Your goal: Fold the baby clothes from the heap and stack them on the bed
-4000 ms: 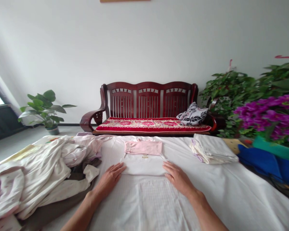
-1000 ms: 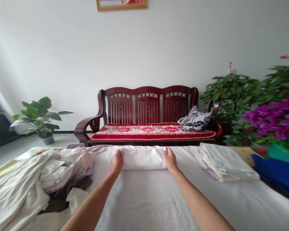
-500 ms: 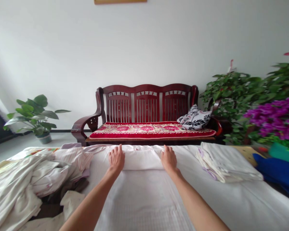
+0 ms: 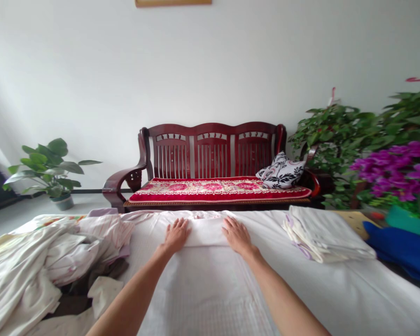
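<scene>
A pale white garment or cloth (image 4: 210,284) lies spread lengthwise in front of me, its far end turned over into a flat folded band (image 4: 206,232). On the left end of that band rests my left hand (image 4: 177,234), palm down with the fingers stretched forward. My right hand (image 4: 237,234) lies flat on the right end, fingers spread a little. Neither hand grips the fabric. Whether the cloth is a shirt or something else, I cannot tell.
A heap of crumpled clothes (image 4: 24,275) lies on the left. Folded white cloths (image 4: 331,233) are stacked at the right, near a blue cloth (image 4: 399,249). Beyond the white-covered table (image 4: 322,289) stand a wooden bench (image 4: 212,154), a potted plant (image 4: 63,200) and purple flowers (image 4: 395,170).
Both hands have let go of the folded edge and flattened onto the band. They have moved slightly inward, closer to each other.
</scene>
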A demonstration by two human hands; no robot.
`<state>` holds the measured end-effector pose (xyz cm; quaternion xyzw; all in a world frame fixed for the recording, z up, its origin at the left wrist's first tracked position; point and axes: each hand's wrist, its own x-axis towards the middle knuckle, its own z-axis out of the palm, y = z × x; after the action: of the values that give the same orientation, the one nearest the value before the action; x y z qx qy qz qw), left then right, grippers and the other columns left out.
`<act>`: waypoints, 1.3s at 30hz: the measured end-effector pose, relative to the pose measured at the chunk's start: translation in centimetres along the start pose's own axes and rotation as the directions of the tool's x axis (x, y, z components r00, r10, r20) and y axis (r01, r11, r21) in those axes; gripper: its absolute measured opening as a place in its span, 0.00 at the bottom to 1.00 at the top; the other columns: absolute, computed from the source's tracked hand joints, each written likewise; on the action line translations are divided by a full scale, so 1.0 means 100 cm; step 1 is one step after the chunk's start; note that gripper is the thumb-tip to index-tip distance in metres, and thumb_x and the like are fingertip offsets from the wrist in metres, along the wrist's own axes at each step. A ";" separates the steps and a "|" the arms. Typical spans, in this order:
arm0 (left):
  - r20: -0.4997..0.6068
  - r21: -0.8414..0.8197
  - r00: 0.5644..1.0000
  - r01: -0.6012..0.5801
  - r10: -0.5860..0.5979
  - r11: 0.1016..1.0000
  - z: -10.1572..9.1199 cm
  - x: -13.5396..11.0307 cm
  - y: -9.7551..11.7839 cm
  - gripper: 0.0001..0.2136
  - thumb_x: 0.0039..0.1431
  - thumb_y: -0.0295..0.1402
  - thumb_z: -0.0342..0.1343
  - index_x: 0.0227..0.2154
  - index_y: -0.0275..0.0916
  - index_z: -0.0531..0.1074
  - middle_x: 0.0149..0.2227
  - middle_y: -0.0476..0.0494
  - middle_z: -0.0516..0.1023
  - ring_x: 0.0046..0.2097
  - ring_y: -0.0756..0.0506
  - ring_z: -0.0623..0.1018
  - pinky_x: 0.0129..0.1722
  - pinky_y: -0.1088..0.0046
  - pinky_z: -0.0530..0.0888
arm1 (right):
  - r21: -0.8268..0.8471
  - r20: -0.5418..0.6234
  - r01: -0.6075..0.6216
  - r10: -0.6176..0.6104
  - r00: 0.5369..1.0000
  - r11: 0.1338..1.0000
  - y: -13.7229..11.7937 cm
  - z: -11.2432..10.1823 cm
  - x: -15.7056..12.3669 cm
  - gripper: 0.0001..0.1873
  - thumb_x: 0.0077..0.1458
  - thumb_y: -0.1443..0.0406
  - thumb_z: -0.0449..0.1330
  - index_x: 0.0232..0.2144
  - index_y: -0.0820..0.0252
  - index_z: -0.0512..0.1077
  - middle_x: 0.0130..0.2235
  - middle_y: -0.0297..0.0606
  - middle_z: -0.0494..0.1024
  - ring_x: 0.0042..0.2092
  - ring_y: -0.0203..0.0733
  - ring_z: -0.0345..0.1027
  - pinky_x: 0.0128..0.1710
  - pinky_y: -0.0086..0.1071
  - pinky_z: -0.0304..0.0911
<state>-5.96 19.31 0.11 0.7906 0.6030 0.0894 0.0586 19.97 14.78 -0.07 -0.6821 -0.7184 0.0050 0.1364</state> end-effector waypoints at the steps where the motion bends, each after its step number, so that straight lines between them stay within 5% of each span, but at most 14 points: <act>1: -0.001 -0.004 1.000 0.017 -0.017 1.000 -0.001 0.003 -0.002 0.22 0.70 0.39 0.40 0.64 0.44 0.62 0.70 0.37 0.58 0.70 0.35 0.56 0.65 0.47 0.56 | 0.000 -0.014 -0.026 0.026 1.000 1.000 0.003 -0.002 0.004 0.25 0.68 0.60 0.44 0.62 0.56 0.65 0.68 0.44 0.62 0.68 0.49 0.53 0.66 0.47 0.48; 11: -0.025 -0.074 0.993 0.111 -0.113 0.991 -0.013 0.035 -0.024 0.26 0.57 0.38 0.57 0.59 0.38 0.68 0.58 0.32 0.74 0.59 0.34 0.72 0.56 0.62 0.67 | 0.014 0.079 -0.017 0.016 0.997 1.000 0.009 -0.032 0.052 0.26 0.49 0.72 0.56 0.52 0.56 0.75 0.50 0.46 0.80 0.55 0.51 0.69 0.53 0.40 0.60; 17: -0.066 -0.155 0.995 0.057 -0.068 0.986 -0.030 0.034 -0.032 0.07 0.53 0.32 0.59 0.35 0.41 0.79 0.37 0.41 0.82 0.44 0.39 0.80 0.44 0.68 0.71 | 0.064 0.124 -0.003 -0.005 0.992 0.998 0.007 -0.044 0.054 0.12 0.40 0.74 0.59 0.27 0.55 0.77 0.35 0.44 0.81 0.43 0.51 0.72 0.39 0.35 0.61; 21: -0.156 -0.235 0.988 -0.027 -0.010 0.972 -0.049 0.024 -0.035 0.04 0.54 0.32 0.58 0.32 0.41 0.76 0.38 0.43 0.80 0.42 0.43 0.78 0.43 0.70 0.71 | 0.132 0.070 0.052 -0.061 0.996 0.990 0.011 -0.065 0.045 0.12 0.39 0.74 0.59 0.27 0.55 0.76 0.36 0.39 0.80 0.40 0.45 0.71 0.35 0.30 0.58; 25: -0.260 -0.307 0.963 -0.148 0.067 0.940 -0.075 0.003 -0.036 0.05 0.57 0.34 0.55 0.34 0.41 0.72 0.34 0.49 0.78 0.37 0.46 0.76 0.39 0.72 0.71 | 0.197 -0.049 0.133 -0.126 0.991 0.971 0.015 -0.097 0.020 0.15 0.44 0.73 0.57 0.35 0.55 0.74 0.37 0.34 0.79 0.39 0.41 0.70 0.38 0.29 0.58; 29: -0.429 -0.221 0.860 -0.396 0.276 0.891 -0.083 -0.044 -0.029 0.10 0.55 0.28 0.53 0.41 0.41 0.71 0.36 0.47 0.76 0.39 0.46 0.75 0.44 0.70 0.71 | 0.134 -0.280 0.359 -0.312 0.908 0.924 0.023 -0.103 -0.032 0.22 0.43 0.77 0.52 0.39 0.55 0.73 0.42 0.38 0.77 0.47 0.44 0.67 0.49 0.34 0.58; 31: -0.373 -0.105 0.815 -0.513 0.444 0.852 -0.073 -0.075 -0.024 0.17 0.54 0.22 0.50 0.45 0.42 0.72 0.38 0.45 0.76 0.42 0.44 0.74 0.48 0.67 0.70 | 0.085 -0.293 0.442 -0.401 0.868 0.893 0.027 -0.092 -0.064 0.27 0.41 0.79 0.50 0.42 0.56 0.73 0.42 0.39 0.77 0.48 0.45 0.67 0.51 0.36 0.59; 34: -0.175 -0.020 0.747 -0.654 0.641 0.756 -0.050 -0.117 -0.019 0.22 0.49 0.16 0.47 0.42 0.44 0.74 0.37 0.45 0.76 0.44 0.44 0.74 0.50 0.67 0.68 | 0.083 -0.164 0.489 -0.472 0.866 0.868 0.036 -0.072 -0.107 0.31 0.40 0.79 0.49 0.45 0.55 0.74 0.42 0.39 0.77 0.48 0.45 0.67 0.49 0.37 0.60; 36: -0.121 -0.028 0.749 -0.658 0.651 0.752 -0.038 -0.135 -0.019 0.24 0.45 0.14 0.46 0.39 0.45 0.75 0.37 0.46 0.76 0.44 0.44 0.74 0.49 0.67 0.68 | 0.106 -0.100 0.486 -0.477 0.873 0.868 0.044 -0.064 -0.129 0.28 0.42 0.79 0.49 0.41 0.54 0.76 0.41 0.38 0.78 0.46 0.45 0.68 0.48 0.37 0.61; 39: -0.156 -0.088 0.837 -0.540 0.524 0.837 -0.036 -0.141 -0.017 0.22 0.44 0.14 0.45 0.32 0.43 0.77 0.35 0.46 0.77 0.42 0.44 0.75 0.46 0.67 0.69 | 0.144 -0.094 0.409 -0.399 0.912 0.901 0.050 -0.065 -0.144 0.22 0.43 0.78 0.50 0.32 0.53 0.77 0.35 0.37 0.79 0.42 0.44 0.70 0.46 0.36 0.62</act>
<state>-11.91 6.08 2.26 0.9144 0.3546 0.1904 0.0439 26.69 -0.16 2.50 -0.5049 -0.8368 0.0132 0.2111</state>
